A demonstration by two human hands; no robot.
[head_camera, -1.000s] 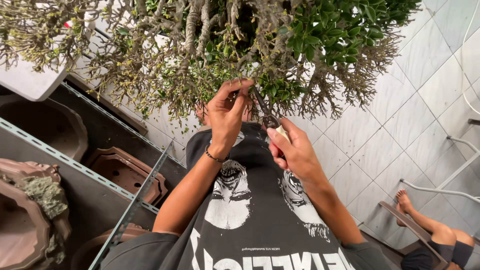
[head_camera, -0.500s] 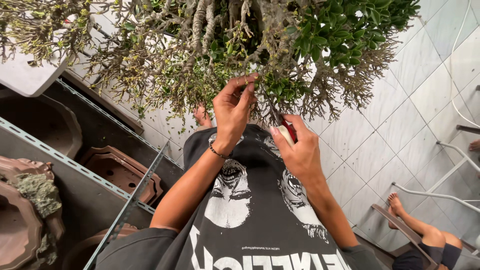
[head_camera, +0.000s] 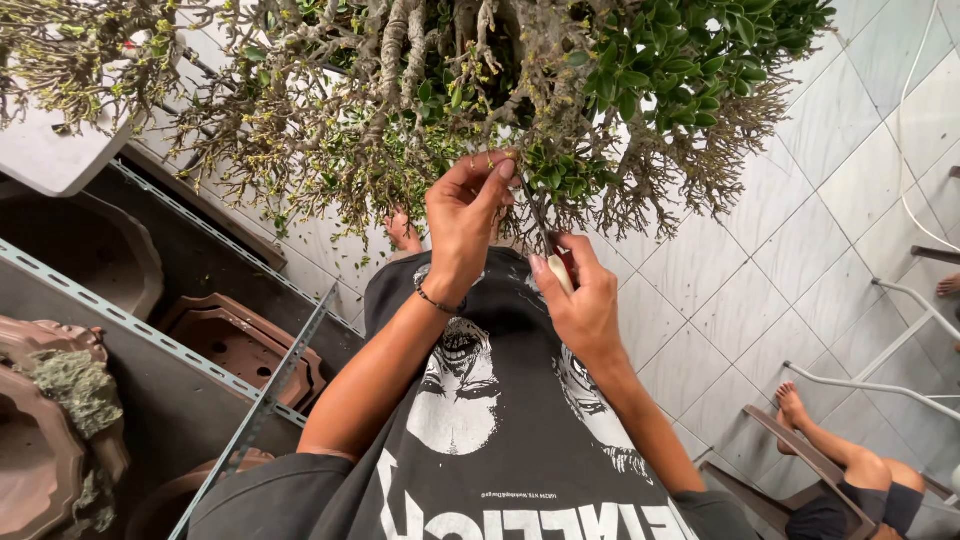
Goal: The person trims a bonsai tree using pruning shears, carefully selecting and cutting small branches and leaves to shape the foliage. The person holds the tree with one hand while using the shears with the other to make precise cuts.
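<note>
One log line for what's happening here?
left hand: pinching bonsai twig | right hand: gripping scissors | blades: at foliage

The bonsai tree (head_camera: 480, 110) is being held above both hands, pots (head_camera: 245, 345) being kept on shelves (head_camera: 120, 320) to the left and a seated person's legs (head_camera: 850, 460) to the right.

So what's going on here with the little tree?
A person is working on a small bushy tree. Their left hand pinches a twig among the leaves, while the right hand holds small cutters with the blades pointing up into the foliage. A bracelet sits on the left wrist. Empty brown pots sit on a metal rack to the left, and another person's bare leg shows at lower right over the tiled floor.
</note>
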